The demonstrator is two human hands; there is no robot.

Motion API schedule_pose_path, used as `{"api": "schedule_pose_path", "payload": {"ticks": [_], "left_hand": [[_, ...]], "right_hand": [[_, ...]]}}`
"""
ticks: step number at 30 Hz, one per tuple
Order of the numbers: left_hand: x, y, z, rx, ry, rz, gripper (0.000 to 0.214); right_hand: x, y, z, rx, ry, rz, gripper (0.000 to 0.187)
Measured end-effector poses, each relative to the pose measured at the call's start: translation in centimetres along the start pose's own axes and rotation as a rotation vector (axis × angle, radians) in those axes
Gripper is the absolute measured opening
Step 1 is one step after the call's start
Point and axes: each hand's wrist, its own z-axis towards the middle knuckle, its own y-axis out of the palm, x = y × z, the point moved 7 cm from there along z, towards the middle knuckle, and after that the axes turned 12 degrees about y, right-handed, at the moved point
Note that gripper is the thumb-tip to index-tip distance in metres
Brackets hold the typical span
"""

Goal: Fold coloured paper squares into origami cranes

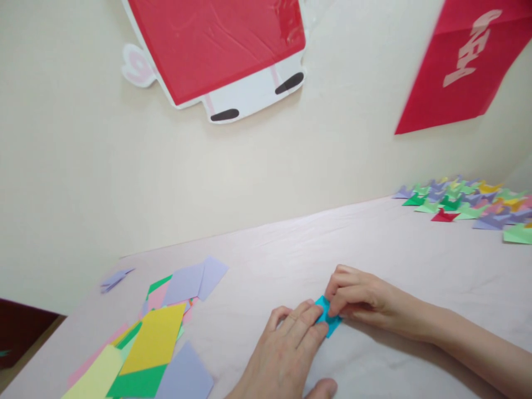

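Observation:
A small piece of blue folded paper [331, 327] lies on the pale cloth-covered table, partly covered by my fingers. My left hand [291, 338] rests with fingers stretched out, their tips pressing on the paper's left side and the thumb held apart. From the right, my right hand [361, 296] pinches the paper's upper right edge between thumb and curled fingers. How the paper is folded beneath the fingers is hidden.
Coloured paper sheets [155, 338] are spread in a loose pile at the left. A small purple folded paper [116, 280] lies behind them. Several folded paper figures [444, 215] stand at the back right. A wall [249, 183] with red decorations borders the table [257, 266].

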Motion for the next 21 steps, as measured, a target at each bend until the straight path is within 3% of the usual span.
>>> {"api": "schedule_pose_path", "payload": {"ticks": [5,10,16,21], "left_hand": [[0.5,-0.4,0.1,0.016,0.043,0.062,0.047],[1.1,-0.9,0.2,0.035,0.120,0.197,0.038],[1.1,-1.0,0.1,0.096,0.098,0.216,0.035],[1.2,-0.9,0.2,0.090,0.107,0.224,0.033]], "right_hand": [[-0.2,0.2,0.3,0.008,0.028,-0.020,0.022],[0.3,0.3,0.7,-0.001,0.096,0.030,0.036],[1.0,0.6,1.1,0.068,0.248,0.026,0.016],[0.7,0.7,1.3,0.120,0.315,-0.026,0.013]]}}
